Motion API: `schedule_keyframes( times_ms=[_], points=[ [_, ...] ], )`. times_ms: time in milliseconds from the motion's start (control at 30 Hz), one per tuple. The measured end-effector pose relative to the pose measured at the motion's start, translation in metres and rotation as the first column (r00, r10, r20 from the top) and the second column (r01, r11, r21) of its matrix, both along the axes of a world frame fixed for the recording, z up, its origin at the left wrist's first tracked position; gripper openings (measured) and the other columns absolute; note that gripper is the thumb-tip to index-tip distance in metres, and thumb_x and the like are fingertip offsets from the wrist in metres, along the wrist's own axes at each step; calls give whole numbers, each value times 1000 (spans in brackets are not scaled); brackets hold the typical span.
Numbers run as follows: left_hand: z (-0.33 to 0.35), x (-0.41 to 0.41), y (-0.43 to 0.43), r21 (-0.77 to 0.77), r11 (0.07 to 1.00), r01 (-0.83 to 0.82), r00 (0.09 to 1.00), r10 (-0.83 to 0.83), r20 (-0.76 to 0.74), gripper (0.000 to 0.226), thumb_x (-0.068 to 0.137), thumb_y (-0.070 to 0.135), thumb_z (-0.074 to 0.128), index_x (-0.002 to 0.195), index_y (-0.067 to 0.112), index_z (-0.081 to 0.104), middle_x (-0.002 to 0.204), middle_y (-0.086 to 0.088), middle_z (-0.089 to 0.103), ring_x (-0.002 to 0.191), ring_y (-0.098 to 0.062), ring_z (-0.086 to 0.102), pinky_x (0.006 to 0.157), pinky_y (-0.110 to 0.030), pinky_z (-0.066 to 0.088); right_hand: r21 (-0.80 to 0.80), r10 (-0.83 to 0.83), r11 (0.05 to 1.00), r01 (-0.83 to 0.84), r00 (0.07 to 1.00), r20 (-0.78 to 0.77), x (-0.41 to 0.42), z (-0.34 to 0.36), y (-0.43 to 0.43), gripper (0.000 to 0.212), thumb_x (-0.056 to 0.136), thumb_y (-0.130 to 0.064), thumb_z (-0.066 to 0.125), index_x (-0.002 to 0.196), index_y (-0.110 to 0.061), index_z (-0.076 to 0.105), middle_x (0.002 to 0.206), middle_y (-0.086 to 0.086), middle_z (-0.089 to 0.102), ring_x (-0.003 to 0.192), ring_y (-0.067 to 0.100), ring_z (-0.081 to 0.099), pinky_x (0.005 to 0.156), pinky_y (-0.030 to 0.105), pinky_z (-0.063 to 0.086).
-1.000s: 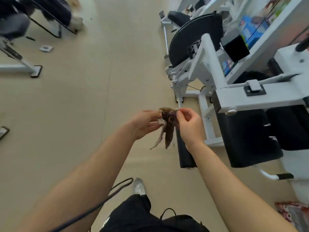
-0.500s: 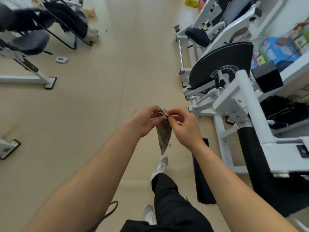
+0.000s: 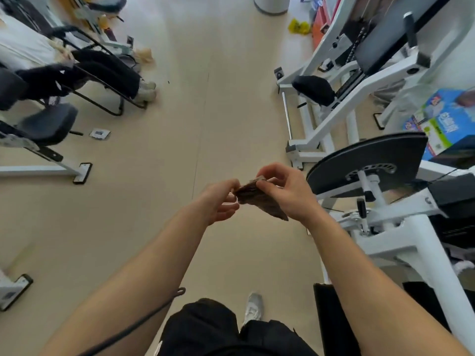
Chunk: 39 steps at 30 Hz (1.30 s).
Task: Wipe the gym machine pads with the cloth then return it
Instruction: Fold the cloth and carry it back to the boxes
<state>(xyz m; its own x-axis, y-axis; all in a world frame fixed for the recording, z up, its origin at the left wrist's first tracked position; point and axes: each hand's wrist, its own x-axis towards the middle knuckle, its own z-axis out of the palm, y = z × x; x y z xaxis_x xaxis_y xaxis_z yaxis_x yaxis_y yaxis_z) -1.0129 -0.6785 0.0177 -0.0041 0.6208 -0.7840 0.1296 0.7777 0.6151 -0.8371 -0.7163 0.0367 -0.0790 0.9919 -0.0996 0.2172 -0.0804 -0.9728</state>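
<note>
A small brown cloth (image 3: 259, 200) is held in front of me at mid-frame, folded into a flat wedge that points down to the right. My left hand (image 3: 219, 201) pinches its left end. My right hand (image 3: 285, 192) grips its upper right edge, thumb on top. Both hands hang over bare beige floor. A white gym machine (image 3: 401, 227) with a black round plate (image 3: 372, 163) stands just right of my right hand. A black pad (image 3: 314, 89) sits on a second white machine further back on the right.
A person sits on a black chair (image 3: 102, 80) at the far left. White machine feet (image 3: 82, 173) lie on the floor at left. Coloured boxes (image 3: 442, 122) stand at the right edge. A wide strip of beige floor (image 3: 205, 111) runs up the middle. My shoe (image 3: 253, 308) shows below.
The cloth has gone from hanging loosely between my hands to a flat folded wedge. My view has swung upward and forward along the aisle, past the black machine pads.
</note>
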Motion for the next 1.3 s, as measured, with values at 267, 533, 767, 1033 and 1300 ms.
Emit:
schedule_keyframes(
  times_ms=[267, 533, 767, 1033, 1300],
  points=[
    [-14, 8, 167, 124, 915, 384, 883, -403, 239, 23, 87, -1, 64, 109, 3, 70, 75, -3, 61, 58, -9, 55, 51, -16, 47, 22, -178, 984, 177, 983, 51, 26, -11, 147, 10, 91, -13, 70, 99, -9, 66, 85, -3, 69, 87, 29, 70, 80, 38, 57],
    [18, 41, 358, 393, 687, 611, 788, -479, -387, 12, 77, 10, 67, 82, 20, 71, 77, 0, 69, 61, -12, 58, 45, -22, 45, -26, -292, 952, 305, 930, 222, 50, -21, 274, 10, 93, -25, 67, 98, -18, 62, 89, -1, 67, 81, 22, 67, 80, 45, 57],
    [66, 122, 486, 460, 412, 787, 600, -684, -415, 20, 83, 6, 57, 76, 16, 72, 73, -4, 70, 67, -17, 68, 63, -30, 61, 52, -477, 877, 478, 878, -29, 104, 2, 372, 4, 97, -15, 60, 95, -16, 57, 112, 2, 71, 104, 23, 67, 90, 40, 55],
    [82, 236, 639, 550, 738, 391, 592, -659, 463, 35, 78, 39, 68, 105, 17, 73, 97, -3, 64, 86, -17, 58, 77, -31, 43, 29, -498, 848, 529, 813, -302, 211, 57, 515, 17, 106, -23, 43, 94, -18, 55, 87, -2, 72, 82, 19, 70, 68, 42, 59],
    [20, 345, 692, 495, 602, 627, 586, -783, 209, 39, 84, 24, 74, 121, 14, 66, 110, -7, 74, 108, -27, 68, 86, -39, 55, -318, -793, 573, 755, 413, -449, 348, 47, 613, 34, 105, -26, 44, 104, -2, 68, 101, 17, 72, 97, 35, 69, 87, 51, 56]
  ],
)
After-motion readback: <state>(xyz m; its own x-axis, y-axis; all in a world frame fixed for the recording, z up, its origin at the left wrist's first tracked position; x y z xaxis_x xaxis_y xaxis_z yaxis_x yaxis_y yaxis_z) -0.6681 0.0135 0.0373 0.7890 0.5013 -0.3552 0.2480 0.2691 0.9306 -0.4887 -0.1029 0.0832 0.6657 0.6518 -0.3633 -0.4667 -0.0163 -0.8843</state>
